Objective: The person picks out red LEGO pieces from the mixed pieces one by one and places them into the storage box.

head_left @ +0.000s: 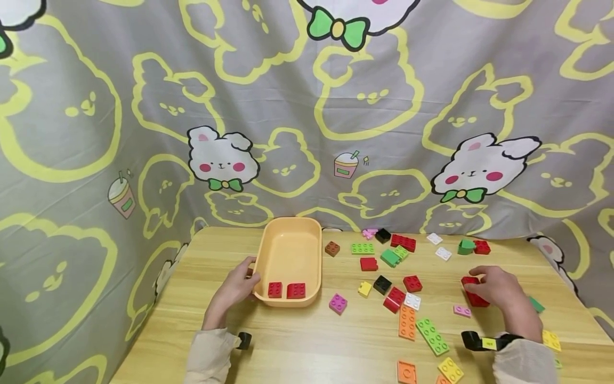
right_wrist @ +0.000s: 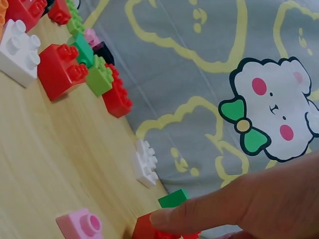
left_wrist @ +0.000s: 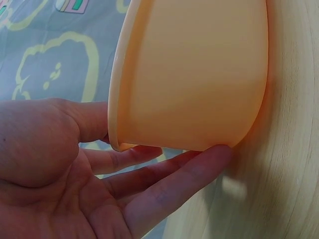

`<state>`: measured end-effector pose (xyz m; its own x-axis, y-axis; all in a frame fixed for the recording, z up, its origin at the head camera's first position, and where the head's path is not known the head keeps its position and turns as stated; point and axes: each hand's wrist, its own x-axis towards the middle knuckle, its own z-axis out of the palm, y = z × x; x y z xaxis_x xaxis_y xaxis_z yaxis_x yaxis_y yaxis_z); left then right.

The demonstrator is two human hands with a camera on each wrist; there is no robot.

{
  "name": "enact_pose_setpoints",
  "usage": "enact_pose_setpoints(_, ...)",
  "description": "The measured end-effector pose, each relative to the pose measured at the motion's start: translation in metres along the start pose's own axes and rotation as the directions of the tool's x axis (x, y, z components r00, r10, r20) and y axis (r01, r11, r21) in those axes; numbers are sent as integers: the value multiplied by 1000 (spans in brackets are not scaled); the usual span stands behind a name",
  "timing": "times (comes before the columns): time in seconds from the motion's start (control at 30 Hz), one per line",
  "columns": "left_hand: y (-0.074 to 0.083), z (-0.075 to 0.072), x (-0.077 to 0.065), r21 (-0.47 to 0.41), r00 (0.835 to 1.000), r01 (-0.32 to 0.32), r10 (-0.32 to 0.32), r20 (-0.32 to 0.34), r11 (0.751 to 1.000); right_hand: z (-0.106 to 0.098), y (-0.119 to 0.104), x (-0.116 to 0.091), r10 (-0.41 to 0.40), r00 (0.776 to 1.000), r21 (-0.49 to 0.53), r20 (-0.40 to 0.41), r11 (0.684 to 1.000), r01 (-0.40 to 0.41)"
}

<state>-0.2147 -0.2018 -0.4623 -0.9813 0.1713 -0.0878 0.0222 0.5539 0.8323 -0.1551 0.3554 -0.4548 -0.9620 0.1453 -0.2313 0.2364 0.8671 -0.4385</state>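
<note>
Left hand (head_left: 238, 281): thumb over the rim, fingers along the outer wall, gripping a pale orange tray (head_left: 291, 250) directly to its right; inside, two red bricks (head_left: 275, 289), side by side, just right of the thumb. Right hand (head_left: 501, 285): gripping one dark red block (head_left: 478, 298) beneath its fingers, at the table (head_left: 312, 352). Around the right hand: one small pink brick (head_left: 462, 310), near, to its left; one green piece (head_left: 536, 304), to its right; one green block (head_left: 465, 246), beyond it. Between the hands: one magenta brick (head_left: 338, 303); assorted loose bricks (head_left: 407, 322)
</note>
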Motion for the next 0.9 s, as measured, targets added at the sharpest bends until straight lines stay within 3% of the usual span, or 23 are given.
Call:
enact_pose_setpoints(0.23, 3, 0, -5, 24, 1000, -7, 7, -12, 1000, 8, 0, 0, -36, 999, -9, -31, 999, 36)
enact_pose_setpoints(0.43, 2, 1, -8, 15, 1000, -14, 14, -3, 1000, 10, -2, -3, -19, 999, -10, -26, 1000, 19)
enact_pose_setpoints(0.9, 3, -1, -3, 18, 1000, -1, 1, 7, 1000, 5, -12, -6, -57, 994, 19, -91, 998, 59)
